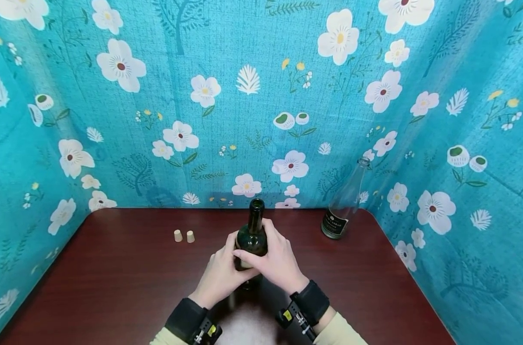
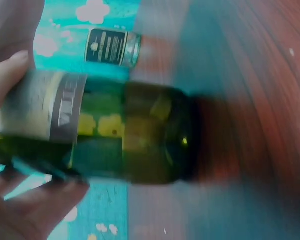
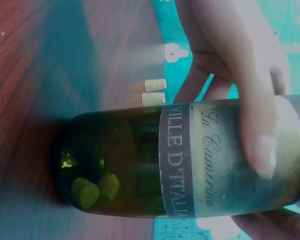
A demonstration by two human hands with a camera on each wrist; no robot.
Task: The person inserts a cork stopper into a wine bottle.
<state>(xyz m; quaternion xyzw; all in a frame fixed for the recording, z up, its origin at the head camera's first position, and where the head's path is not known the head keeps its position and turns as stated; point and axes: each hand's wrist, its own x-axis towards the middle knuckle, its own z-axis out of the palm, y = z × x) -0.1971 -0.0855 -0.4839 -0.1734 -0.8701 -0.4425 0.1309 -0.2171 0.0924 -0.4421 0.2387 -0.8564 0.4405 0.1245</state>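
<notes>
Head view: two-handed grip on a green bottle (image 1: 251, 239)

The green bottle is held neck-up over the middle of the table (image 1: 114, 278). The left hand (image 1: 222, 269) and the right hand (image 1: 282, 256) curl round opposite sides of it, the right thumb crossing the front. This opposed hold probably steadies the smooth, round glass while leaving the neck (image 1: 256, 215) uncovered. Whether the bottle touches the table cannot be told. In the right wrist view, two cork-like pieces (image 3: 85, 193) lie inside near its bottom, presumably settled there by their weight. Two corks (image 1: 190, 236) stand near each other beyond the left hand; a clear bottle (image 1: 346, 201) occupies the far right corner, apparently set aside from the work.
</notes>
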